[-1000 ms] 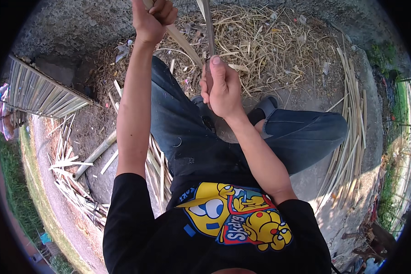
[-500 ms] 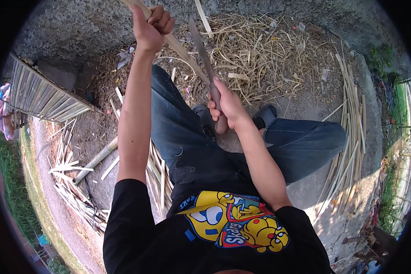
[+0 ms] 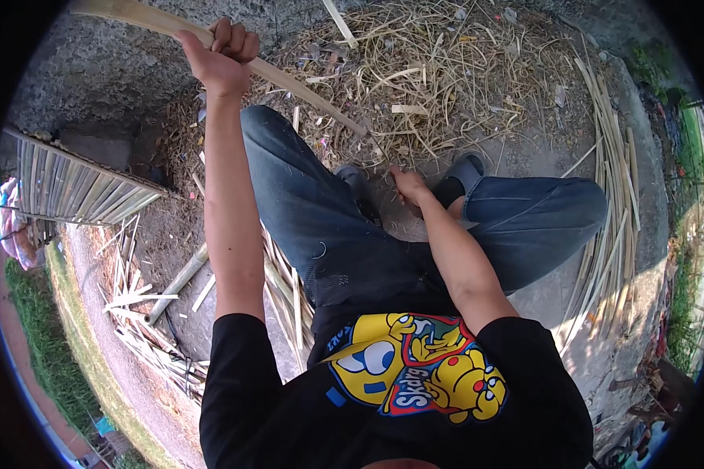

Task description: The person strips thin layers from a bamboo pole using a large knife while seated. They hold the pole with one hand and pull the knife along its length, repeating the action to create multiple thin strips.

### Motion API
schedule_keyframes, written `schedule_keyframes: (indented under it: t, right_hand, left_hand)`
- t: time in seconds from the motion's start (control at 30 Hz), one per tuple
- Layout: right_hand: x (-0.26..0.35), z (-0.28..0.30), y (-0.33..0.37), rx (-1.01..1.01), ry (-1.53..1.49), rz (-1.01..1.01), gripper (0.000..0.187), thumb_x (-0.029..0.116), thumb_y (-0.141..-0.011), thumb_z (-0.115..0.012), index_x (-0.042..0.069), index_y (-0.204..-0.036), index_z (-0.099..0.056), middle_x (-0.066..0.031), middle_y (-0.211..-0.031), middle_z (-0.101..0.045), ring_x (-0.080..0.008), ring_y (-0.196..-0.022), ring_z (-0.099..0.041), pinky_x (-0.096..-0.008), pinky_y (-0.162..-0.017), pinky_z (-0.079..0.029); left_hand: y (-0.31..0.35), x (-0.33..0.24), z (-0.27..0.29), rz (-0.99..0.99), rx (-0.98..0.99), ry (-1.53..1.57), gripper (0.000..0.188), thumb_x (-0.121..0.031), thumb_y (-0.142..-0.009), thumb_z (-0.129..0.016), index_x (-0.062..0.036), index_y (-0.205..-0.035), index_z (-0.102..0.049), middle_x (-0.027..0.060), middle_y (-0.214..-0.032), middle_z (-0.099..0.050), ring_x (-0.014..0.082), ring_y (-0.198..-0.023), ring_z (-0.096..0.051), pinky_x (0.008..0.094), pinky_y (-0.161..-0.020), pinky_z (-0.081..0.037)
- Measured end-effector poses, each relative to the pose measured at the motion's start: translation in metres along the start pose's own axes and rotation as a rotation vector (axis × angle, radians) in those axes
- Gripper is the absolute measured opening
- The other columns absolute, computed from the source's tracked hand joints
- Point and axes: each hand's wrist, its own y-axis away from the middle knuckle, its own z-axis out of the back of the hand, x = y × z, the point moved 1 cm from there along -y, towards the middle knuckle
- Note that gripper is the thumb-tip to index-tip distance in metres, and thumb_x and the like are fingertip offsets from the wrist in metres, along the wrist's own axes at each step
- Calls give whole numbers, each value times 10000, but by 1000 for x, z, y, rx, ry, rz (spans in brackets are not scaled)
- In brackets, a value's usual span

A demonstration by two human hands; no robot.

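Note:
My left hand (image 3: 225, 62), raised at the upper left, is closed around a long pale bamboo strip (image 3: 305, 92). The strip slants from the top left down toward the space between my knees. Its lower end comes near my right hand (image 3: 408, 186), which is closed low between my feet. From that fist a thin dark edge of the knife (image 3: 380, 147) points up toward the strip's end. The blade shows almost edge-on, and the handle is mostly hidden by my fingers. I cannot tell whether the blade touches the strip.
Tangled shavings (image 3: 446, 94) cover the ground ahead, up to a rough wall (image 3: 133, 62). Long bamboo strips (image 3: 606, 219) lie at the right, and more strips (image 3: 145, 301) lie at the left beside a bamboo pole (image 3: 180, 281). A slatted bamboo panel (image 3: 78, 176) stands at the far left.
My left hand has moved left and a little up with the bamboo strip, which now slants flatter. My right hand has lowered slightly and right, and the knife has turned from broadside to nearly edge-on.

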Motion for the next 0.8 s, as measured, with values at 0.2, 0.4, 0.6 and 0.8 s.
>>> schedule_keyframes:
  t: [0.2,0.4,0.6,0.8]
  right_hand:
    - [44,-16,37,406,-780,-204,585,634,-980,-502,93,-759,-486,14,-577,-457,-107,-425,-441,-294,-419,-390]
    - [157,-48,152,426,-565,304,423,435,-906,-691,85,-777,-492,14,-603,-492,-111,-461,-479,-320,-477,-431]
    - [181,-44,193,-205,71,1030,226,169,-830,-715,-4,-856,-571,-122,-585,-527,-307,-536,-573,-433,-567,-443]
    - [156,32,104,-286,506,716,171,158,-824,-656,-5,-876,-667,-222,-739,-686,-410,-705,-687,-501,-666,-538]
  left_hand:
    - [-1,-1,26,35,-111,19,829,-966,-768,-396,-170,-676,-183,-45,-623,-106,124,-589,-70,336,-549,-94]
    - [4,-13,12,26,-88,30,833,-959,-757,-437,-169,-668,-187,-46,-616,-104,117,-580,-72,331,-545,-94]
    - [62,-115,38,-342,-263,35,821,-927,-711,-581,-219,-641,-171,-72,-557,-113,103,-510,-83,315,-523,-73]
    - [173,-282,31,-625,247,243,514,-466,-959,-462,-216,-551,-276,-101,-441,-261,34,-399,-332,226,-454,-287]
